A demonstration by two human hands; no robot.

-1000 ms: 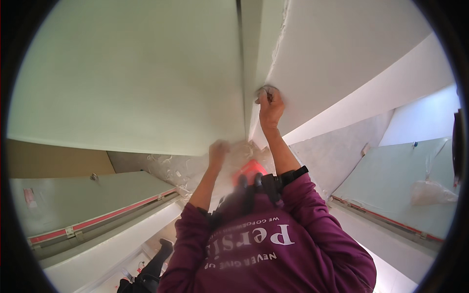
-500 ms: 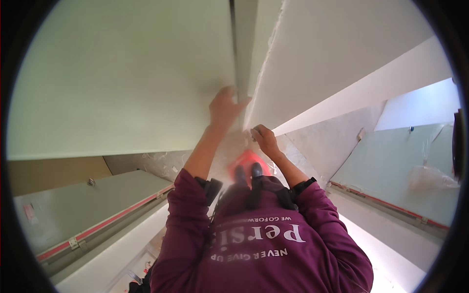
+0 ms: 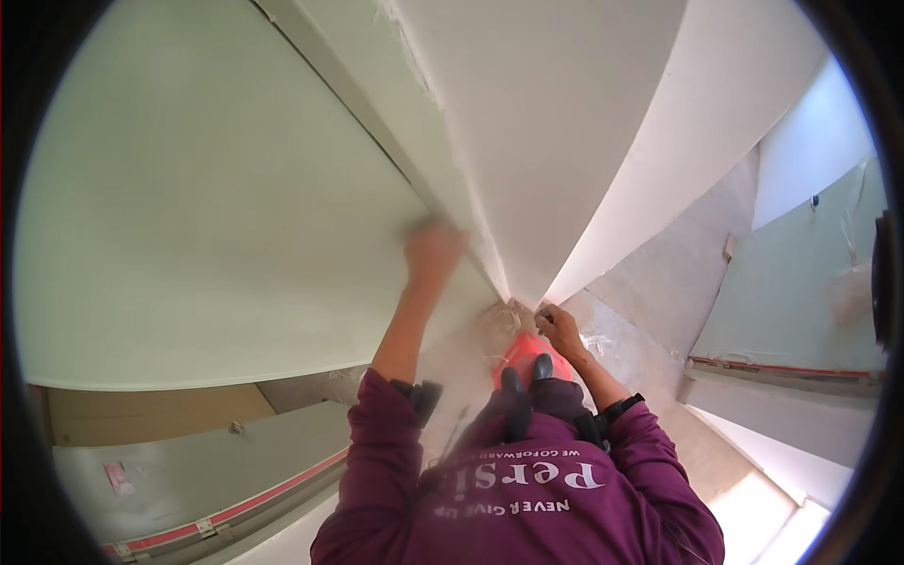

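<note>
A large pale green door panel (image 3: 226,207) fills the left of the view, and a narrow dark gap runs between it and a pale green frame strip (image 3: 358,89). My left hand (image 3: 435,250) is at the panel's edge by this gap, its fingers smeared by motion. Lower and to the right, my right hand (image 3: 562,330) is closed near the foot of the white wall (image 3: 546,113). Its fingers are bent around something small and dark that I cannot make out. The wall's edge along the frame strip looks rough.
A red plastic sheet or bag (image 3: 523,353) lies around my dark shoes (image 3: 541,367). At lower left is a grey-green panel (image 3: 188,461) with a red strip and metal fittings. Another pale green panel (image 3: 800,292) stands at right. Scraps of plastic (image 3: 598,344) lie on the floor.
The view has shifted, so the gap now slants to the upper left. My left hand no longer shows its thumb stretched across the gap; it is blurred. My right hand stays closed.
</note>
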